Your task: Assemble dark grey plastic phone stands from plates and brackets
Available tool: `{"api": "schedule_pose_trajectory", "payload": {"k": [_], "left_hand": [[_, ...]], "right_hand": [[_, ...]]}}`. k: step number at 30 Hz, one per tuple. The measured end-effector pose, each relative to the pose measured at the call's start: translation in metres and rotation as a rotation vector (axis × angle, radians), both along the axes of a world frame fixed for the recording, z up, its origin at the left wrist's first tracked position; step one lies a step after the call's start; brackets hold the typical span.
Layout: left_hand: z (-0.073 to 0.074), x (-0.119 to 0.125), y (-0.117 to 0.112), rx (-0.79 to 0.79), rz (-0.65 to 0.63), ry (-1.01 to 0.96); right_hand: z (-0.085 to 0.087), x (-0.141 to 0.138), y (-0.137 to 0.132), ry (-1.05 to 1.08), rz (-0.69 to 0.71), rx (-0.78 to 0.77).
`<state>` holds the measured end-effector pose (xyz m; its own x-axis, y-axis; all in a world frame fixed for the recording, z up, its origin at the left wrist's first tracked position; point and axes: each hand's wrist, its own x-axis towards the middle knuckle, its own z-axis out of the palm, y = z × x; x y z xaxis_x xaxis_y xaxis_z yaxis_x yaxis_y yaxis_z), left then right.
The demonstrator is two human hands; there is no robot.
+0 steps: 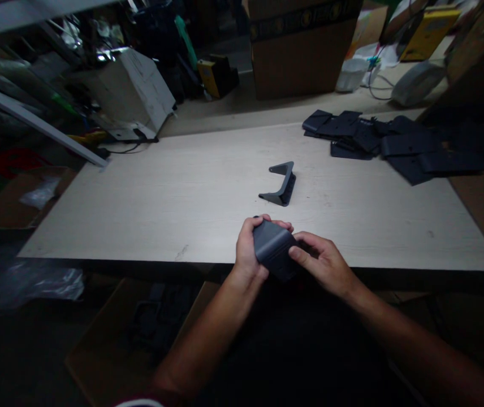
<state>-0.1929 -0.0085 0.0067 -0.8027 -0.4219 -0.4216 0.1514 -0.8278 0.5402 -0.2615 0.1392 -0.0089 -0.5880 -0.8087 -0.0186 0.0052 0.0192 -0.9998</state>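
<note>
Over the table's near edge I hold a dark grey plastic housing [273,246] with rounded edges and a slotted face. My left hand [248,251] is wrapped round its left side and underside. The thumb and fingers of my right hand [320,257] pinch its right edge; part of that grip is hidden. Just beyond my hands a dark grey U-shaped bracket [286,186] lies on the pale wooden table [161,198], touched by neither hand.
Dark flat plastic parts [352,133] are heaped at the back right. Behind the table stand a cardboard carton [303,62], a white machine box [140,90] and a tape roll [418,83]. Below the front edge, an open carton [106,333] holds dark parts. A metal post [38,121] rises at the left.
</note>
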Motion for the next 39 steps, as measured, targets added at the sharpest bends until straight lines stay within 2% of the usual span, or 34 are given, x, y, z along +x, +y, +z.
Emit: {"api": "schedule_pose_trajectory", "payload": {"k": [3, 8, 11, 14, 17, 19, 20, 22, 23, 25, 27, 29, 31, 35, 37, 39], "left_hand": [[-0.006, 0.009, -0.011, 0.129, 0.001, -0.069], [-0.021, 0.029, -0.023, 0.111, 0.006, -0.209], [-0.026, 0.052, -0.031, 0.093, 0.016, -0.303], [-0.023, 0.086, -0.042, 0.048, -0.035, -0.267], [-0.013, 0.132, -0.059, -0.158, -0.111, -0.209], [-0.009, 0.168, -0.080, -0.379, -0.145, -0.291], [-0.009, 0.186, -0.094, -0.516, -0.150, -0.405], [-0.015, 0.225, -0.125, -0.789, -0.110, -0.765], [-0.020, 0.244, -0.142, -0.928, -0.080, -1.014], [-0.035, 0.280, -0.170, -0.991, -0.026, -1.292], [-0.055, 0.306, -0.187, -0.976, -0.018, -1.437], [-0.079, 0.321, -0.189, -0.935, -0.098, -1.460], [-0.107, 0.326, -0.178, -0.871, -0.250, -1.400], [-0.161, 0.318, -0.137, -0.779, -0.501, -1.280], [-0.181, 0.311, -0.118, -0.748, -0.576, -1.229], [-0.191, 0.303, -0.103, -0.723, -0.627, -1.176]], "right_hand": [[-0.003, -0.004, 0.001, 0.001, 0.106, 0.078], [-0.002, -0.001, -0.010, 0.003, 0.167, 0.102], [-0.004, 0.002, -0.017, -0.036, 0.291, 0.130], [-0.012, -0.002, -0.020, -0.008, 0.360, 0.156], [-0.029, -0.021, -0.018, -0.001, 0.270, 0.236], [-0.043, -0.040, -0.014, -0.009, 0.159, 0.305], [-0.049, -0.049, -0.011, -0.016, 0.106, 0.329], [-0.061, -0.063, -0.006, -0.046, 0.011, 0.356], [-0.065, -0.068, -0.003, -0.070, -0.032, 0.357], [-0.071, -0.072, 0.002, -0.115, -0.092, 0.342], [-0.073, -0.071, 0.006, -0.127, -0.117, 0.326], [-0.072, -0.067, 0.007, -0.102, -0.120, 0.325], [-0.071, -0.064, 0.007, -0.070, -0.124, 0.336], [-0.069, -0.059, 0.007, -0.045, -0.136, 0.345], [-0.070, -0.060, 0.007, -0.042, -0.140, 0.350], [-0.072, -0.062, 0.006, -0.050, -0.141, 0.370]]}}
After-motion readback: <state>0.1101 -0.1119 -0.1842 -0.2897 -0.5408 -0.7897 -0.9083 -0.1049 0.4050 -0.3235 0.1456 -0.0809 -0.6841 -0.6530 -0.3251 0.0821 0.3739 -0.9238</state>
